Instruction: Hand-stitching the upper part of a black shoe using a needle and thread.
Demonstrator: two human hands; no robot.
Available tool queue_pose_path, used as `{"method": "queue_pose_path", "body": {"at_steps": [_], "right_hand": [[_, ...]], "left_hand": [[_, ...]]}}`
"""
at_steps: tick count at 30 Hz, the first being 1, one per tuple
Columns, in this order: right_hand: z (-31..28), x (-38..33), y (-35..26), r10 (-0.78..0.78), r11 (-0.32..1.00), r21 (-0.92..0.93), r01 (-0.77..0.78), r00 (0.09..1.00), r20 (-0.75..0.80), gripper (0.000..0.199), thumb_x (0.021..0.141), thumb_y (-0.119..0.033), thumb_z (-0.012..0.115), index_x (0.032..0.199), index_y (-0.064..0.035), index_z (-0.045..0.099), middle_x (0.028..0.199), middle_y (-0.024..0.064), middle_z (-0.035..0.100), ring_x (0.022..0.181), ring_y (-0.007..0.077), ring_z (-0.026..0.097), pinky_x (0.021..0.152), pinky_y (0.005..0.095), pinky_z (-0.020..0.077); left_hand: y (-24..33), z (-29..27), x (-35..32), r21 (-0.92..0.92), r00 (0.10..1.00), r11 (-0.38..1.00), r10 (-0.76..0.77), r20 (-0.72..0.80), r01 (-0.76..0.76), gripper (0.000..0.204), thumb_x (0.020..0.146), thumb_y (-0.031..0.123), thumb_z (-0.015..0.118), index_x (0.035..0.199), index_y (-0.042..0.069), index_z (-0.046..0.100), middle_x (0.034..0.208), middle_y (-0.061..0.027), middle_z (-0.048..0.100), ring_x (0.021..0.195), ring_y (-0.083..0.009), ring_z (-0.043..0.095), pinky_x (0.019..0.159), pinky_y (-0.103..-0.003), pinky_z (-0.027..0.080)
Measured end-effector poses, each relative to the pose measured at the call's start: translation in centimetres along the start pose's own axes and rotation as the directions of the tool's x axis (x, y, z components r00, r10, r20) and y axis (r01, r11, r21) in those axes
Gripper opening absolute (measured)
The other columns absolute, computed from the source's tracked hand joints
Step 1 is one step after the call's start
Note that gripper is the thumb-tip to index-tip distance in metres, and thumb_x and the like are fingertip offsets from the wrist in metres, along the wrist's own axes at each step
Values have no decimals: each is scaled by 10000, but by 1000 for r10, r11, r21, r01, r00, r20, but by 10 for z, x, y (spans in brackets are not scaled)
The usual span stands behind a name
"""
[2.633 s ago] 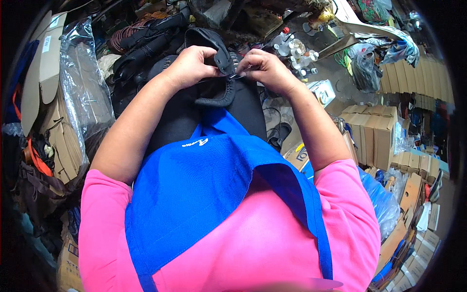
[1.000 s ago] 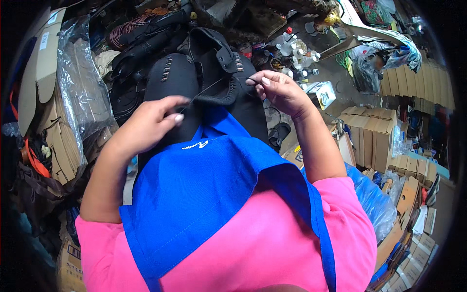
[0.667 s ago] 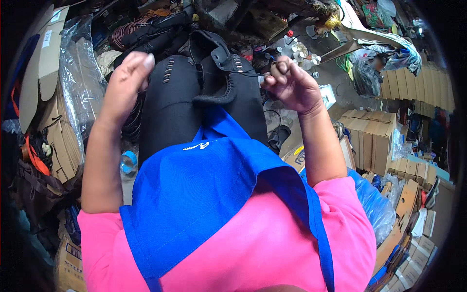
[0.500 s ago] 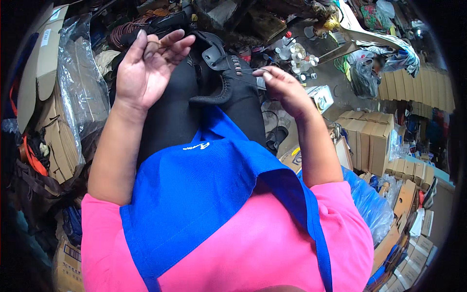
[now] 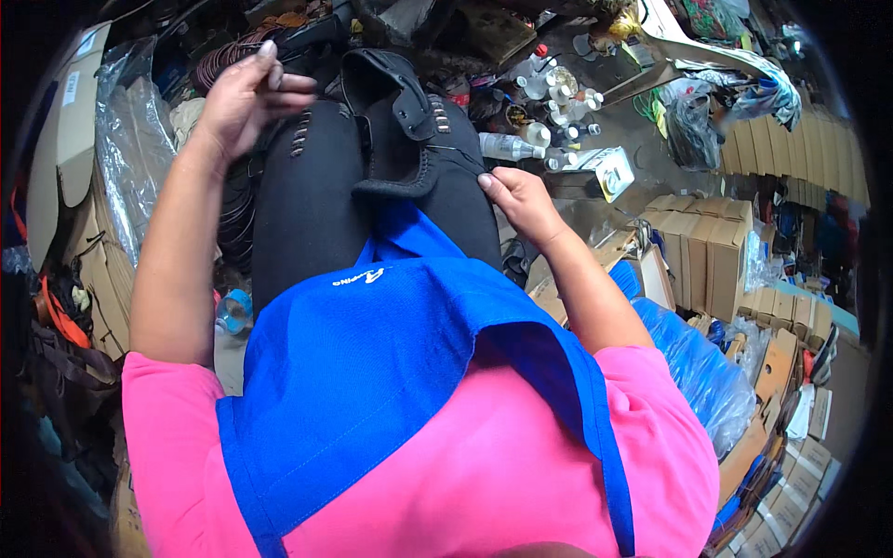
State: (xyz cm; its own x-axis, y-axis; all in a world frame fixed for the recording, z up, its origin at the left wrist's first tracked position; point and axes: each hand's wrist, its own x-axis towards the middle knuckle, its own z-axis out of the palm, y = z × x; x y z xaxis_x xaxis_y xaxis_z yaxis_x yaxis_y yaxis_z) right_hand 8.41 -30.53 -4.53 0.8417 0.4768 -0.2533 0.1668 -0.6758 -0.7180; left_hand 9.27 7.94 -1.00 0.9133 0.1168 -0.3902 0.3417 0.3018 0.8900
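A black shoe-like piece (image 5: 398,177) with a curved opening, stitches along its lower edge and small metal studs on its strap rests between my thighs. To its right, beside my right thigh, is my right hand (image 5: 521,203), with thumb and forefinger pressed together. A thin dark thread (image 5: 458,152) runs from near the piece toward these fingers; whether a needle is there I cannot tell. My left hand (image 5: 244,98) is raised to the upper left of the piece, apart from it, with its fingers spread and slightly blurred. No held thing shows in it.
White and clear bottles (image 5: 512,147) stand beyond my right knee, near a rectangular can (image 5: 605,172). Stacked cardboard (image 5: 702,256) lies at the right, above blue plastic wrapping (image 5: 684,358). Plastic-covered cardboard (image 5: 135,139) leans at the left. A blue-tinged bottle (image 5: 234,312) lies beside my left thigh.
My left hand has moved left and turned. My right hand has come down and nearer to my right thigh. The black piece stays between my thighs.
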Motion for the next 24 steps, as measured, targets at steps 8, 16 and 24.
{"method": "queue_pose_path", "body": {"at_steps": [8, 16, 24], "right_hand": [[-8, -3, -6, 179, 900, 378, -220, 974, 140, 361, 896, -404, 605, 848, -46, 623, 730, -45, 508, 712, 60, 436, 666, 227, 371], [-40, -24, -7, 319, 411, 893, -182, 947, 46, 555, 958, -460, 446, 1383, -105, 421, 1215, 54, 582, 937, 113, 564, 752, 253, 488], [-28, 44, -108, -122, 956, -228, 183, 958, 259, 339, 866, -351, 621, 873, -13, 641, 766, 125, 615, 741, 244, 610, 680, 363, 470]], "left_hand": [[0, 87, -1, 818, 933, 478, 10, 360, -320, 597, 839, 497, 627, 1178, 5, 616, 1145, -132, 611, 1090, -197, 553, 964, -304, 410], [-26, 88, -6, 423, 781, 828, 28, 623, -367, 200, 815, 162, 712, 919, 9, 637, 820, 23, 629, 789, -46, 545, 749, -248, 463], [-37, 83, 3, 453, 781, 848, -79, 620, -274, 234, 832, 148, 694, 1020, 13, 662, 894, 17, 669, 826, -45, 555, 784, -245, 466]]}}
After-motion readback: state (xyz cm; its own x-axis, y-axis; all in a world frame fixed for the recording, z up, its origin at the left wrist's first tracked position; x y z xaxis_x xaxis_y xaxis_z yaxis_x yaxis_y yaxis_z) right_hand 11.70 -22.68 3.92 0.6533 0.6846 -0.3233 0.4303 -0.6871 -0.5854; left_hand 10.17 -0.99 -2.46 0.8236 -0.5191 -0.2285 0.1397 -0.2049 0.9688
